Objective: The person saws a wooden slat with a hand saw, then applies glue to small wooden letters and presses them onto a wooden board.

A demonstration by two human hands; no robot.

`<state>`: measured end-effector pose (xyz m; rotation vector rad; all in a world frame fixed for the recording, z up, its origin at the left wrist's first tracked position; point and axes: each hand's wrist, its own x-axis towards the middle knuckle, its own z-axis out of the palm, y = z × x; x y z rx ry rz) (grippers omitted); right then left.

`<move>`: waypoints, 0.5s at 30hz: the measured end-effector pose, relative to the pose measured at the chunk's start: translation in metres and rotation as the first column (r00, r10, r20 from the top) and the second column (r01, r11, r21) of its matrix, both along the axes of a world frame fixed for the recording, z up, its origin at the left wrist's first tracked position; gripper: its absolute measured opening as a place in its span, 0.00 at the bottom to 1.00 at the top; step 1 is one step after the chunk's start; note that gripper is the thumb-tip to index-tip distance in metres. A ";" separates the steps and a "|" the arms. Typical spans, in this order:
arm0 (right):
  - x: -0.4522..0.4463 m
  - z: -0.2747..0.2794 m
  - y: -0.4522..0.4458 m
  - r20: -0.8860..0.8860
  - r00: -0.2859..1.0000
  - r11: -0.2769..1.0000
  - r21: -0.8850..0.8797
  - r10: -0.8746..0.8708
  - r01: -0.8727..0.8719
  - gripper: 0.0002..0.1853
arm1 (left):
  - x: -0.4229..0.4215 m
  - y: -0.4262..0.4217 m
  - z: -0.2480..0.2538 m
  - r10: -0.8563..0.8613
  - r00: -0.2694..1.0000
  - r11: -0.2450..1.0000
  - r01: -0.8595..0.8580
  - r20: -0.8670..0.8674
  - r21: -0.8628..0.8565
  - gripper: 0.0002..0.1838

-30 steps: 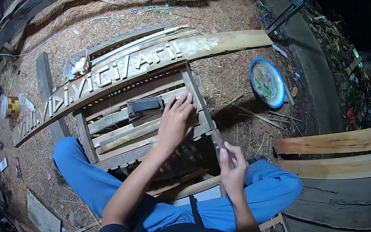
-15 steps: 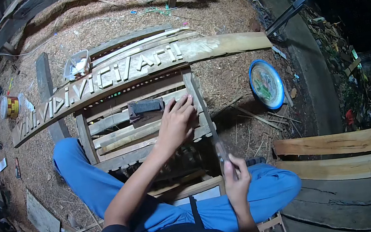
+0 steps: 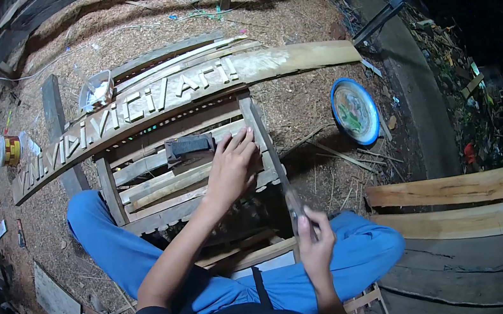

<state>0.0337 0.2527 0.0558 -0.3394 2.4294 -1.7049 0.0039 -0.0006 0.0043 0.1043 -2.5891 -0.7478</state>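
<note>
My left hand (image 3: 237, 164) lies palm down on the right part of a slatted wooden bench (image 3: 109, 190), fingers stretched toward its side rail. Its thumb and whatever lies under the palm are hidden. In my right hand (image 3: 315, 238) is a long narrow tool (image 3: 293, 206), its grip closed in my fingers and its far end blurred beside the bench's near right corner. Left of my left hand, a dark block with a ribbed top (image 3: 190, 145) sits on the slats. Across the bench's far side rests a long board with raised letters (image 3: 148, 107).
A plastic tub (image 3: 96, 92) with white contents stands behind the board. At right are a blue-rimmed round tray (image 3: 354, 111) and two planks (image 3: 466, 220). A yellow-and-red patterned can (image 3: 8, 150) is at left. Wood shavings cover the ground.
The whole view has shifted slightly, with everything a little further left. My right hand and the tool have moved slightly; my left hand stays in place on the bench.
</note>
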 end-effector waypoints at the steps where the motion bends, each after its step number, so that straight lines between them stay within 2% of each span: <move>1: -0.011 0.002 -0.015 -0.012 1.000 1.000 0.005 0.015 -0.015 0.13 | 0.000 0.000 -0.001 -0.012 1.000 1.000 0.012 0.006 -0.005 0.23; 4: -0.021 0.000 -0.027 -0.046 0.999 0.999 -0.024 0.025 -0.027 0.13 | 0.000 -0.002 -0.002 -0.012 0.999 1.000 0.012 -0.038 0.011 0.21; 6: -0.012 0.000 -0.012 -0.111 0.992 0.998 0.041 0.057 -0.053 0.13 | 0.002 -0.002 0.001 -0.019 1.000 1.000 0.019 -0.011 -0.005 0.21; 10: 0.001 0.002 0.006 0.012 1.000 0.999 0.035 0.020 -0.021 0.15 | -0.002 0.000 -0.002 -0.011 1.000 1.000 0.011 -0.020 0.008 0.20; 12: -0.008 0.009 -0.013 -0.018 1.000 1.000 0.013 -0.001 0.002 0.14 | -0.003 -0.001 0.000 -0.004 0.999 1.000 0.004 -0.043 0.013 0.19; 14: -0.010 0.024 -0.027 -0.126 0.992 0.988 0.156 0.023 -0.003 0.13 | 0.001 -0.001 0.002 -0.006 1.000 1.000 0.006 -0.029 0.009 0.20; 15: -0.007 0.016 -0.024 -0.083 0.996 0.994 0.110 0.014 -0.005 0.14 | 0.001 -0.002 0.001 -0.011 1.000 1.000 0.011 -0.028 0.005 0.20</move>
